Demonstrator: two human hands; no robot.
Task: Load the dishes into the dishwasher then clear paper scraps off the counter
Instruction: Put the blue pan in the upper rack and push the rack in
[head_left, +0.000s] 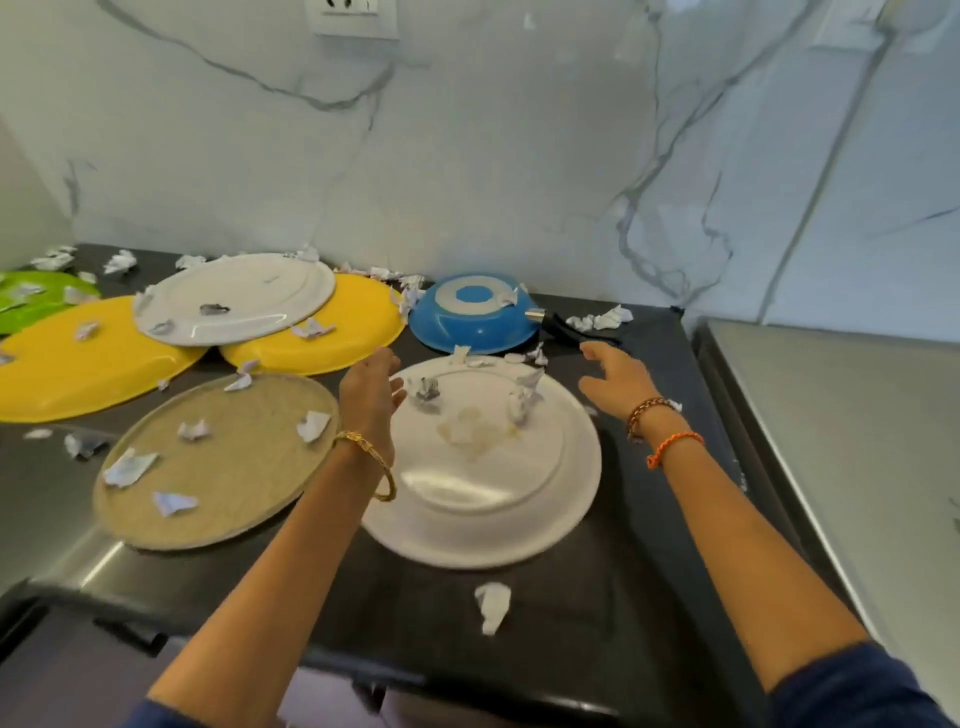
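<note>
Marble-veined white wall (467, 156) behind a glossy black counter (571, 597), littered with crumpled white paper scraps (492, 605).

Dishes, all lying on the counter:
- White round plate (483, 478), smooth, upside down, near centre; small scraps on its base.
- Tan round plate (218, 462), matte and speckled, near left, carrying several scraps.
- Two yellow glossy oval platters: one at left (78, 364), one farther right (332, 327).
- Second white plate (236, 299), upside down, overlapping both yellow platters.
- Green plate (31, 301), far left, partly out of view.
- Blue round pan (475, 317), inverted, grey ring on its base, dark handle (566, 330) pointing right.

Left hand (371, 387): fingers relaxed, holding nothing, at the near white plate's left rim; gold bangle (371, 462) on the wrist.
Right hand (615, 382): fingers spread, holding nothing, just right of the same plate, near the pan handle; braided and orange bracelets (665, 434) on the wrist.

Grey brushed-metal surface (857, 441) at right.
</note>
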